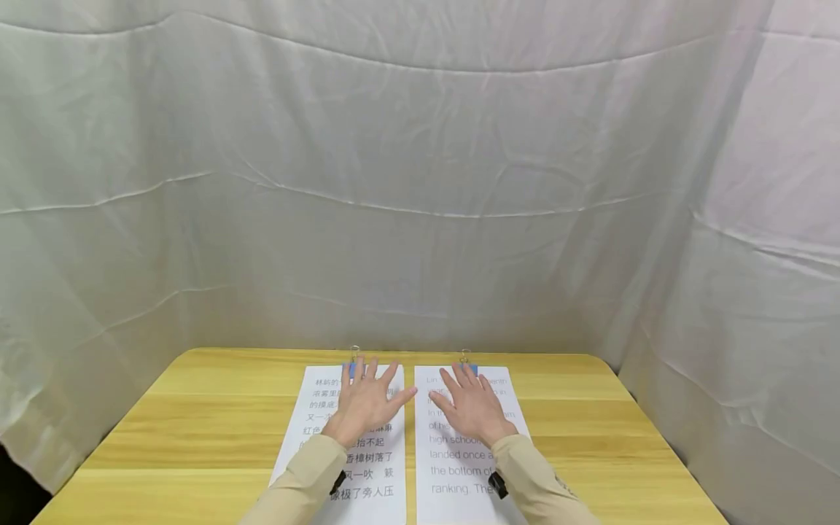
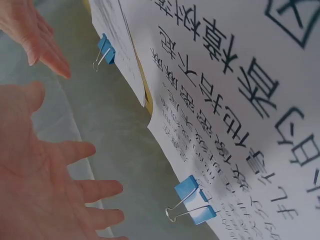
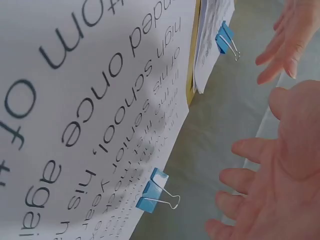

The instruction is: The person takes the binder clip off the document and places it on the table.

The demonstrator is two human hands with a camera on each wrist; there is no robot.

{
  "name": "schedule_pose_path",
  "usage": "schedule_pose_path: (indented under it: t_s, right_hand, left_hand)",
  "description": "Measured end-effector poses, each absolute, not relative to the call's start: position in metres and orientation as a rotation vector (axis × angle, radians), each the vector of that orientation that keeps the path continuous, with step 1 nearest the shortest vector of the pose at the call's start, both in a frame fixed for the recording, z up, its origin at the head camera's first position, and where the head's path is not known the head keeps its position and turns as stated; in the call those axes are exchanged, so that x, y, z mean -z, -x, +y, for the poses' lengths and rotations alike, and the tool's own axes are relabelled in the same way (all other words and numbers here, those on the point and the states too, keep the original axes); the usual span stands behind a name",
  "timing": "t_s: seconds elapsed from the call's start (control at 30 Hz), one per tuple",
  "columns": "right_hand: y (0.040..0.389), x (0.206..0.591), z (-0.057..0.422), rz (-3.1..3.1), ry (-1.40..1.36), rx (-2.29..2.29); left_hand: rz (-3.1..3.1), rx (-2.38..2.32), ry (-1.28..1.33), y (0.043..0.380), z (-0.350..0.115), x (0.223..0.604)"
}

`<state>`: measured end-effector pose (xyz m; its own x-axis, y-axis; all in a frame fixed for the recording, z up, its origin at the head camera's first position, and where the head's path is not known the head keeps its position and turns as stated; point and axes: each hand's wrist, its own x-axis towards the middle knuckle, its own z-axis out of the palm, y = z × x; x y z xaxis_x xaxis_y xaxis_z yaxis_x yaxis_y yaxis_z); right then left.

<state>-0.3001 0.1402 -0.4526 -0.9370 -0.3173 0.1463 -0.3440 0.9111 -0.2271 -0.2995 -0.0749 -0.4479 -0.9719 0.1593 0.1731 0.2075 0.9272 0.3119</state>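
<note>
My left hand (image 1: 369,402) is held palm down above a stack of paper printed with Chinese text (image 1: 367,474), fingers spread and holding nothing. In the left wrist view a gap shows between that palm and the sheets. Over a stack printed in English (image 1: 453,459), my right hand (image 1: 471,405) hovers likewise, its fingers apart. A blue binder clip (image 2: 195,200) grips the top edge of the Chinese stack, and another blue binder clip (image 3: 152,190) the top edge of the English one. In the head view the fingers partly cover both clips and some of the printed lines.
Both stacks lie side by side on a yellow wood-grain table (image 1: 590,445), a narrow strip of wood between them. A pale grey curtain (image 1: 420,182) hangs behind the table and along both sides. A dark strap (image 1: 499,484) shows at the right wrist.
</note>
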Motion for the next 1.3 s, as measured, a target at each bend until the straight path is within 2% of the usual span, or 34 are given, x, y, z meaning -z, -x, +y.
schedule_pose_path:
  t_s: [0.43, 1.0, 1.3]
  right_hand:
    - [0.317, 0.456, 0.140, -2.855, -0.521, -0.957]
    - [0.344, 0.468, 0.128, -2.849, -0.532, -1.254]
    - [0.355, 0.474, 0.124, -2.860, -0.462, -1.424]
  left_hand:
    - [-2.947, 0.791, 0.213, 0.309, -0.083, 0.443]
    - [-2.825, 1.313, 0.124, 0.338, -0.114, 0.453]
    - [-2.625, 1.683, -0.028, 0.350, -0.120, 0.459]
